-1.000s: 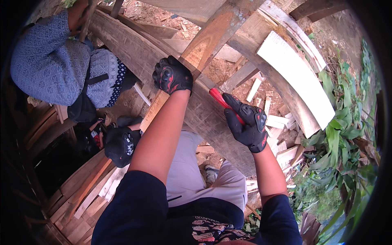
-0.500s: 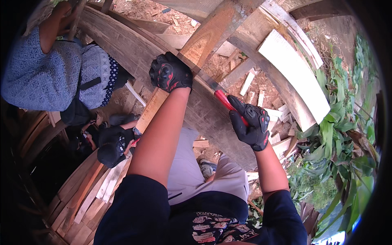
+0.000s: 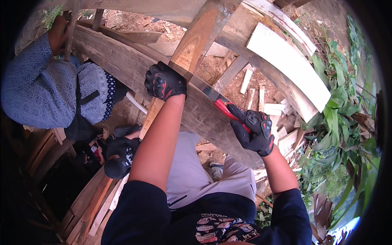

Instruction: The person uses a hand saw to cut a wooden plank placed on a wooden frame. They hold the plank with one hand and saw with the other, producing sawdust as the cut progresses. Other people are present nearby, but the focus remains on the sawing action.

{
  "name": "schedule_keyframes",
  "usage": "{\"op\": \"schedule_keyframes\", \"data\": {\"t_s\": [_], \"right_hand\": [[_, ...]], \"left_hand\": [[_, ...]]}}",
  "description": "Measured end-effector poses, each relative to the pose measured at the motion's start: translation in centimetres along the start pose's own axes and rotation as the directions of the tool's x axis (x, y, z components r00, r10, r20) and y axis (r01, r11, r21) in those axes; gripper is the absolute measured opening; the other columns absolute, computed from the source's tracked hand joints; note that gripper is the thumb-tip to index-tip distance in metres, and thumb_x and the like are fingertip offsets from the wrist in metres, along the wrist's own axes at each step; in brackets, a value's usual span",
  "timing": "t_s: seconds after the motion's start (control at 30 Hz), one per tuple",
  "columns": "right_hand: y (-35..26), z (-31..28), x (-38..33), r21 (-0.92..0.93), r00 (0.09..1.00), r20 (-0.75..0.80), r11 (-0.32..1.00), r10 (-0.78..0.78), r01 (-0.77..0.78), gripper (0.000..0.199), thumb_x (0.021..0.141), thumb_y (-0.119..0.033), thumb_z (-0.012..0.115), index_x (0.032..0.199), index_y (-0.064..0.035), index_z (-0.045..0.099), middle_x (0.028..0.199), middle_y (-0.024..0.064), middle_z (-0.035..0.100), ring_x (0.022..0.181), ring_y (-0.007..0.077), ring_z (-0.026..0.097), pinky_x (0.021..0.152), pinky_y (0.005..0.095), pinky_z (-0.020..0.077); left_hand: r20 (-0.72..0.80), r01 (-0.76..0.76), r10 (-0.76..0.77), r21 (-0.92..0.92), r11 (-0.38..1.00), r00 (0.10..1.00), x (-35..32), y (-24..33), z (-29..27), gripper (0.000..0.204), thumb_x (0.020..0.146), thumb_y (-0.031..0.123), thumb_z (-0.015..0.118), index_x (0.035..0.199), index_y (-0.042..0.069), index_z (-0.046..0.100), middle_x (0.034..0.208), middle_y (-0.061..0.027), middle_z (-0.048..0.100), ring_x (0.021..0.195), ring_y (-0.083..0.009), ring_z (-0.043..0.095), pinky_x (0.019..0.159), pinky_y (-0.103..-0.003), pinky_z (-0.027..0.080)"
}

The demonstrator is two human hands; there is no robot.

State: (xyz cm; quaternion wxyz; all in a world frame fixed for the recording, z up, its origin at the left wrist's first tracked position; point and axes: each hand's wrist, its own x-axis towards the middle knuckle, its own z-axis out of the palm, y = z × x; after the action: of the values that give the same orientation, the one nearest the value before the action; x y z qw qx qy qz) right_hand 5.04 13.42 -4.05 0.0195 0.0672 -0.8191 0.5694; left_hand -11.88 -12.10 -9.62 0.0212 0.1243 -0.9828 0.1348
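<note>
My right hand (image 3: 254,127), in a black glove with red marks, is closed round the red handle of a hand saw (image 3: 223,107). Its dark blade runs up and left along the edge of a weathered wooden plank (image 3: 220,132), meeting the lower end of a lighter brown beam (image 3: 188,53). My left hand (image 3: 165,81), gloved alike, clasps the plank's upper edge beside that beam; its fingertips are hidden behind the knuckles. The plank slants across in front of my legs.
At left stands a person in a blue patterned top (image 3: 38,90); another in a dark cap (image 3: 117,167) is lower down. A pale board (image 3: 286,61) lies at upper right near green plants (image 3: 337,106). Wood offcuts (image 3: 246,81) litter the ground, and planks (image 3: 87,204) are stacked lower left.
My right hand and the saw handle have shifted slightly right and down, away from my left hand. My left hand keeps its hold on the plank; the whole view has shifted a little.
</note>
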Motion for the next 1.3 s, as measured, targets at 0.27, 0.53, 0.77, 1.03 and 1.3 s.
{"op": "schedule_keyframes", "data": {"t_s": [0.27,0.53,0.77,1.03,1.3], "right_hand": [[1.9,-4.7,-6.8,0.010,0.992,0.063,0.994,0.112,-0.113,0.054,0.089,-0.008,0.080,0.143,-0.0092,0.075,0.085,0.0142,0.075,0.068,0.0312,0.071,0.065,0.0423,0.0554],[-0.2,1.1,0.9,0.047,1.000,-0.001,0.999,0.027,-0.027,0.059,0.089,-0.008,0.081,0.146,-0.0128,0.072,0.105,0.0180,0.079,0.077,0.0351,0.074,0.070,0.0442,0.0584],[1.8,-3.8,-5.0,-0.048,0.990,0.116,0.996,0.077,-0.072,0.058,0.090,-0.008,0.078,0.147,-0.0126,0.074,0.093,0.0150,0.078,0.073,0.0328,0.073,0.069,0.0426,0.0577],[-0.7,0.6,0.4,-0.023,1.000,0.014,1.000,0.015,-0.014,0.060,0.088,-0.008,0.082,0.147,-0.0122,0.072,0.101,0.0167,0.079,0.078,0.0337,0.075,0.072,0.0424,0.0594],[0.8,-1.4,-1.9,-0.045,0.999,0.053,0.999,0.001,0.002,0.059,0.089,-0.007,0.079,0.147,-0.0113,0.072,0.091,0.0167,0.076,0.074,0.0335,0.073,0.070,0.0414,0.0581]], "left_hand": [[0.093,0.189,-0.180,-0.092,0.978,0.979,0.7,-0.6,0.4,0.047,0.112,0.043,0.043,0.117,0.008,0.075,0.118,-0.0194,0.072,0.116,-0.0411,0.067,0.099,-0.057,0.052],[0.164,0.180,-0.164,-0.092,0.979,0.973,0.8,0.5,-0.9,0.034,0.108,0.037,0.058,0.127,0.011,0.071,0.126,-0.0174,0.070,0.122,-0.0398,0.068,0.101,-0.055,0.056],[0.110,0.085,-0.089,0.045,0.995,0.990,0.8,-1.4,0.6,0.033,0.110,0.033,0.049,0.120,0.012,0.073,0.120,-0.0131,0.071,0.119,-0.0361,0.067,0.100,-0.053,0.055],[0.146,0.213,-0.198,-0.096,0.972,0.969,0.8,0.0,0.0,0.040,0.105,0.044,0.059,0.122,0.011,0.073,0.120,-0.0165,0.071,0.117,-0.0381,0.068,0.099,-0.055,0.054],[0.162,0.164,-0.150,-0.073,0.984,0.975,1.4,-2.3,3.8,0.043,0.107,0.045,0.054,0.120,0.009,0.073,0.121,-0.0183,0.071,0.115,-0.0408,0.069,0.100,-0.057,0.053]]}}
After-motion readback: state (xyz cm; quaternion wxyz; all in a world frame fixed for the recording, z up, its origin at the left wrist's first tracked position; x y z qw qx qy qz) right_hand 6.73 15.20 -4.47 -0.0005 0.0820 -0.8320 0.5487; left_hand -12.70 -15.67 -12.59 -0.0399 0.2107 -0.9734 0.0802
